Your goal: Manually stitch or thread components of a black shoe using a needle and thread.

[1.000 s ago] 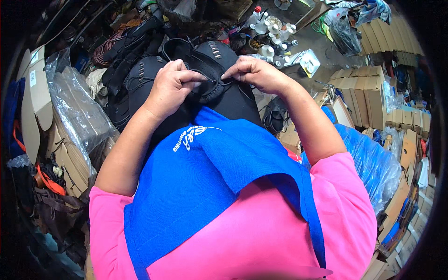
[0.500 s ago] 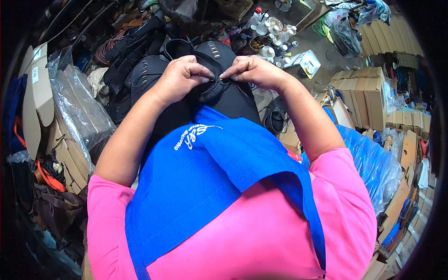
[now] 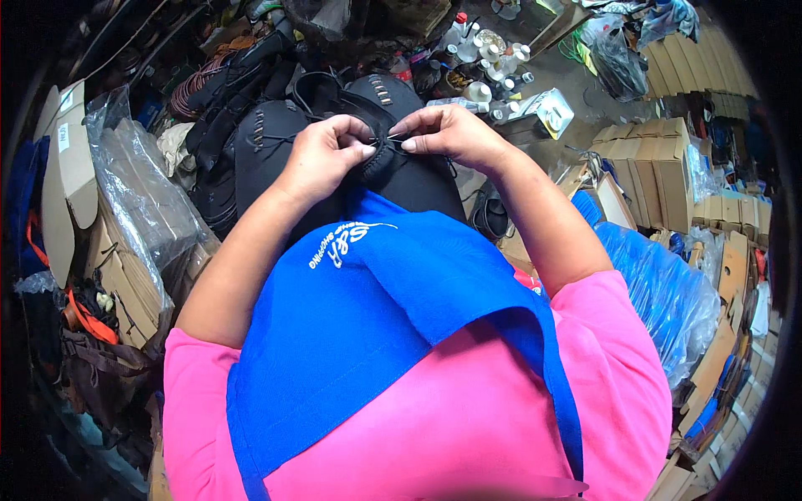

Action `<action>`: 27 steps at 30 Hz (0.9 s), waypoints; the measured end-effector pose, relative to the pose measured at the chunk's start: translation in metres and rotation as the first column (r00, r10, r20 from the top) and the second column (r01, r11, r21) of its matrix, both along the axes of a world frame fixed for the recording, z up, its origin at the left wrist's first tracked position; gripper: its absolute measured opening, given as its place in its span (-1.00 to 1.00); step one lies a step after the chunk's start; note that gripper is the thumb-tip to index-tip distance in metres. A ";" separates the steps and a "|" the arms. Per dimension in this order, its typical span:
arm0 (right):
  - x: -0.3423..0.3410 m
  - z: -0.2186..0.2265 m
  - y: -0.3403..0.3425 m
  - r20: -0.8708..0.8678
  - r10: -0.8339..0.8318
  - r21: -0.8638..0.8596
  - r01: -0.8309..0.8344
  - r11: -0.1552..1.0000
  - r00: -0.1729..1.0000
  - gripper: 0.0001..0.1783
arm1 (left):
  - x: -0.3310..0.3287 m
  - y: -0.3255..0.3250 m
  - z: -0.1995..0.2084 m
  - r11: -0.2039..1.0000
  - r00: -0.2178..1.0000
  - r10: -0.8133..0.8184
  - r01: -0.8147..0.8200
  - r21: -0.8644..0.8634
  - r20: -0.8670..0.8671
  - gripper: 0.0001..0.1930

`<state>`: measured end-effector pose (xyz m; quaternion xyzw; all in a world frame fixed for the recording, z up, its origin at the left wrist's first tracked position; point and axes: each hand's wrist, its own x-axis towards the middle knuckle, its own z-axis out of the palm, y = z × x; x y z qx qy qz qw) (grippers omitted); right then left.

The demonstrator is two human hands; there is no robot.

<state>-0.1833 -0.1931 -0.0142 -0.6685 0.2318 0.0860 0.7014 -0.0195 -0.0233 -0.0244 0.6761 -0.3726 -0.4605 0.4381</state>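
Observation:
A black shoe (image 3: pixel 382 164) with a thick stitched rim lies across my lap, between my black-trousered knees. My left hand (image 3: pixel 327 154) is closed at the left of this rim, thumb and forefinger pinched together on a thin thread. Just across the rim, my right hand (image 3: pixel 447 134) pinches a thin, shiny, needle-like piece with thumb and forefinger. The two sets of fingertips are a small gap apart, with fine dark strands between them. Part of the shoe is hidden by my hands. A blue apron (image 3: pixel 376 301) covers my front.
White bottles (image 3: pixel 478 92) and a pale container (image 3: pixel 547 110) stand ahead on the floor. Cardboard boxes (image 3: pixel 647 171) and a plastic-wrapped blue bundle (image 3: pixel 652 284) lie to my right. At left are plastic-covered cardboard (image 3: pixel 138 184) and dark piled items. Another black shoe (image 3: pixel 490 213) sits beside my right knee.
My fingers have curled in closer to the rim and lie nearer the thread. Both forearms have shifted slightly. The shoe stays in my lap.

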 end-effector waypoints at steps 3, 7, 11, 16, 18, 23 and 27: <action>0.002 0.003 0.007 0.037 -0.019 -0.075 0.021 0.997 0.999 -0.75 | -0.002 -0.003 -0.001 1.000 1.000 -0.014 0.014 0.001 0.018 -0.79; 0.012 0.014 0.008 -0.043 0.024 -0.205 -0.032 0.978 0.999 -0.82 | -0.004 -0.009 0.030 0.987 0.913 -0.158 0.153 0.042 0.377 -0.85; 0.017 0.019 0.002 -0.043 0.096 -0.277 -0.104 0.955 0.994 -0.78 | 0.008 -0.008 0.031 0.948 0.769 -0.158 0.294 -0.123 0.619 -0.89; -0.011 0.003 -0.013 0.060 -0.041 -0.111 0.048 0.993 0.997 -0.77 | 0.017 0.009 0.029 0.962 0.794 -0.174 0.263 -0.071 0.583 -0.91; -0.019 0.006 -0.004 0.066 -0.103 -0.108 0.110 0.988 0.993 -0.73 | 0.012 0.012 0.029 0.965 0.766 -0.156 0.252 -0.068 0.624 -0.91; -0.055 0.006 0.020 0.068 0.023 -0.569 0.020 0.822 0.997 -0.62 | 0.007 -0.001 0.035 0.978 0.862 -0.195 0.205 0.029 0.469 -0.86; -0.061 0.026 0.023 0.115 -0.050 -0.497 0.101 0.862 0.992 -0.79 | 0.006 -0.006 0.032 0.946 0.784 -0.264 0.323 -0.006 0.562 -0.87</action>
